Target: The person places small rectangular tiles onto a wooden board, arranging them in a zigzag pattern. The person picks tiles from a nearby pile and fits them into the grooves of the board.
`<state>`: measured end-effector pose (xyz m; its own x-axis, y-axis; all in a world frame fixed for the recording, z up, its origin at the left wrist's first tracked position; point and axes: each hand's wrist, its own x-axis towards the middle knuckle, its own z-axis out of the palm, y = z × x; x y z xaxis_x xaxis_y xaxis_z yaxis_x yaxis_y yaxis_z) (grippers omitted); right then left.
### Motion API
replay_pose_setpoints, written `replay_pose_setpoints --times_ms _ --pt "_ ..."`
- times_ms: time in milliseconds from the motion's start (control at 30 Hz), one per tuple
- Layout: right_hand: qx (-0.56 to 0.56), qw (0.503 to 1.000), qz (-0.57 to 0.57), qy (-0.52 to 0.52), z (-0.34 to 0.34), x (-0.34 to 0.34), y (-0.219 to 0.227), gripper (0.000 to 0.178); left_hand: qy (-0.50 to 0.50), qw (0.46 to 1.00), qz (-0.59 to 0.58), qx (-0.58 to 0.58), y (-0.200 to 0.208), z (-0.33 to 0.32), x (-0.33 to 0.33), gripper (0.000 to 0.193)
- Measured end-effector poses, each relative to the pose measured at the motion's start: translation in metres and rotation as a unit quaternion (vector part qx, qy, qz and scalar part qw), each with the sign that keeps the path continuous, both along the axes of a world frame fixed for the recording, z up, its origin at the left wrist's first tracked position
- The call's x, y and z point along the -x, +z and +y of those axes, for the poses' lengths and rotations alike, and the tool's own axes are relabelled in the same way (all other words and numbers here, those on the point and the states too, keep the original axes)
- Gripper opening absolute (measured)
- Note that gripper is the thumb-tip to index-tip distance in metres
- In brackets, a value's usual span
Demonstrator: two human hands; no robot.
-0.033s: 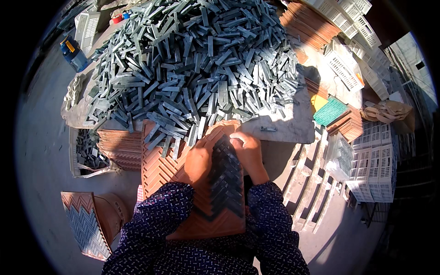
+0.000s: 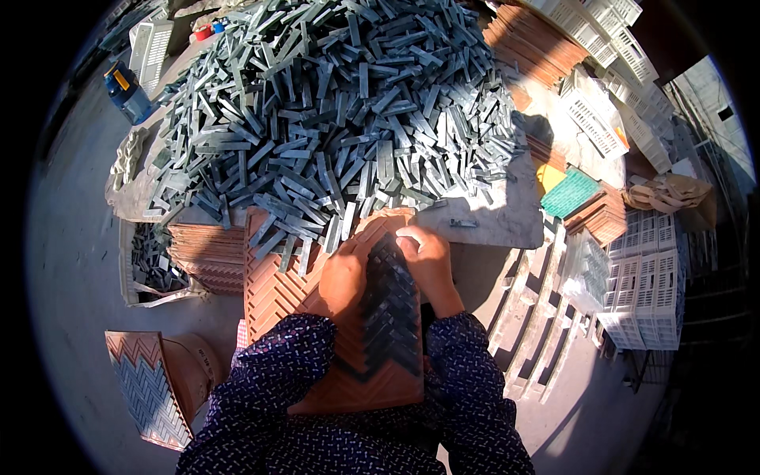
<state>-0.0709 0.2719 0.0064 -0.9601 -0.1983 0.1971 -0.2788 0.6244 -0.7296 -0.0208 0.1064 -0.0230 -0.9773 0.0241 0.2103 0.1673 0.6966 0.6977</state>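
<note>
A reddish-brown tray (image 2: 340, 396) with herringbone grooves lies in front of me, its far end under the edge of a big heap of grey stone strips (image 2: 317, 119). Dark strips (image 2: 388, 317) fill a zigzag band of grooves on its right half. Several loose strips lie over its far left corner. My left hand (image 2: 344, 279) rests over the middle of the tray, fingers curled and partly hidden. At the tray's far right edge is my right hand (image 2: 427, 257), thumb bent against curled fingers. What either hand pinches is too small or hidden.
Stacked brown trays (image 2: 207, 253) and a white crate of strips (image 2: 127, 269) stand left. A filled tray (image 2: 150, 388) leans on a brown drum-like stand (image 2: 194, 364). Right are a slatted pallet (image 2: 526, 324), white crates (image 2: 645, 293) and a green tray (image 2: 571, 191). A blue bottle (image 2: 127, 95) stands far left.
My right hand has shifted very slightly to the left. Everything else looks the same.
</note>
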Motion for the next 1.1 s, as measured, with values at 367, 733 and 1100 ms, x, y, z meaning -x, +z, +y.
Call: replay_pose_setpoints --times_ms 367,733,1100 --pt "0.018 0.992 0.124 -0.028 -0.037 0.060 -0.003 0.021 0.099 0.994 -0.022 -0.046 0.048 -0.069 -0.040 0.011" --pt "0.172 0.981 -0.090 0.020 0.015 0.024 0.000 0.016 0.109 0.979 -0.104 -0.137 0.062 -0.113 -0.115 0.010" --pt "-0.091 0.963 0.223 0.123 -0.035 -0.013 -0.001 0.022 0.037 0.980 -0.111 -0.158 0.053 -0.102 -0.123 0.015"
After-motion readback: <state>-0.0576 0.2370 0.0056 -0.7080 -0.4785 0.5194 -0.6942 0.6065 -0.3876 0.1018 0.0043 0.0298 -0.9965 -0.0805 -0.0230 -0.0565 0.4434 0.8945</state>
